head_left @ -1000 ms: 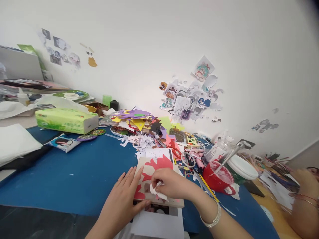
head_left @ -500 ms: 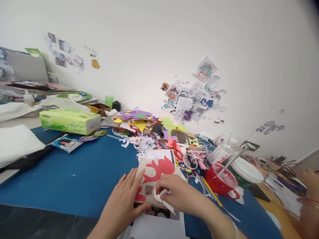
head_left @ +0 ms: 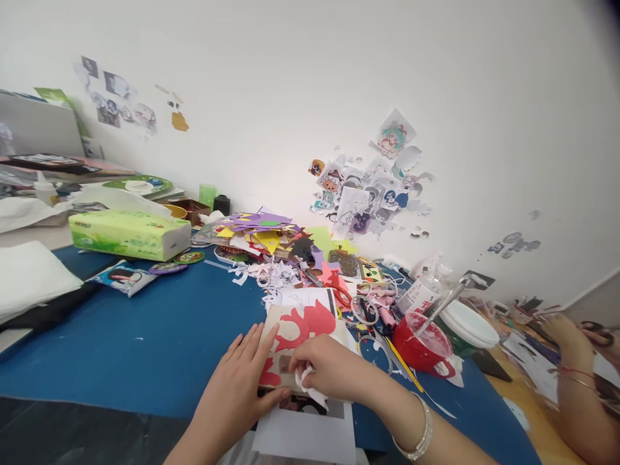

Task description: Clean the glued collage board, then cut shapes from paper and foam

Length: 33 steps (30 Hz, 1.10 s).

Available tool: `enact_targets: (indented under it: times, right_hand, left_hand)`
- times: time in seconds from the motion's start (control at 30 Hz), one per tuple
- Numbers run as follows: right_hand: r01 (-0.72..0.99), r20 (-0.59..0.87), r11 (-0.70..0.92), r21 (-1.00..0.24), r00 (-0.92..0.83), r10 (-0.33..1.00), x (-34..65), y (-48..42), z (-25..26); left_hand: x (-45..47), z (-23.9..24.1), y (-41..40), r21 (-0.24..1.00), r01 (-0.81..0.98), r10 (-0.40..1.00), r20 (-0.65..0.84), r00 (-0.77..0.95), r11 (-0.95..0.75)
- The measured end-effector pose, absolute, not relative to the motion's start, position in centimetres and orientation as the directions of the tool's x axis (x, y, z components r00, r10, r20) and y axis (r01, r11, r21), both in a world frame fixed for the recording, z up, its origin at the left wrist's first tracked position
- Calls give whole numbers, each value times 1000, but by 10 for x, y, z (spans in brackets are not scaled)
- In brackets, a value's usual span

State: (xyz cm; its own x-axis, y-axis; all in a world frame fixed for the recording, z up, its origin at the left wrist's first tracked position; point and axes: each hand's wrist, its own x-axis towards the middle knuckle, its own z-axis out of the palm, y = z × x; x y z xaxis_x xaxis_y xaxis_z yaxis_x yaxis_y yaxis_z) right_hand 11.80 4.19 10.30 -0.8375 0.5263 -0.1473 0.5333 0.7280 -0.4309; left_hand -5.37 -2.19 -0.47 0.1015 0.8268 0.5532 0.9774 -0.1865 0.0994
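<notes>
Beneath both my hands lies a beige board with red paper cut-outs on its face. My left hand rests open along the board's left edge, fingers spread and thumb at its lower edge. Closed around a crumpled white tissue, my right hand presses on the board beside a small brownish square. Part of the board is hidden by my right hand. A printed sheet with a dark picture sticks out below the board.
Behind the board are red-handled scissors and a heap of paper scraps. A red mug, a white-lidded tub and a clear bottle stand to the right. A tissue pack lies left. At far right, another person's hand is near scissors.
My right hand has shifted slightly left with the tissue, over the small square. My left hand stays on the board. The other person's hand at far right has come further into view.
</notes>
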Motion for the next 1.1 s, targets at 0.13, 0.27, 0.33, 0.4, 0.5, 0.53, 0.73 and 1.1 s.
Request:
enact_targets:
  times: [0.13,0.27,0.33,0.4,0.5,0.53,0.73,1.1]
  right_hand:
    - [540,-152,597,-594,-803,576,126,50,112]
    - [562,-171,504,-656,-761,626,136,58,120]
    - [555,-127,505,-661,-746,654,142,60,126]
    - [540,-61,514,-667,-727,684,148,60,133]
    - [541,-4,528,-655,-701,713,154,58,138]
    - [551,1,534,-641,-695,719,155,57,135]
    - [620,-57,622,-478,-729,683,145,47,96]
    - [702,-108,693,-166,-711,695,125,38,90]
  left_hand:
    - [-55,-6,-22,104,976,820,564,100,-190]
    - [-55,-7,-22,115,974,820,565,96,-193]
    - [-55,-7,-22,113,976,823,561,93,-188]
    - [-55,-6,-22,108,977,824,558,94,-185]
    - [-55,-6,-22,111,975,822,562,97,-191]
    - [-55,-6,-22,115,974,821,562,97,-193]
    - [-55,-7,-22,114,975,824,558,94,-189]
    - [-53,-4,-22,132,973,837,541,88,-188]
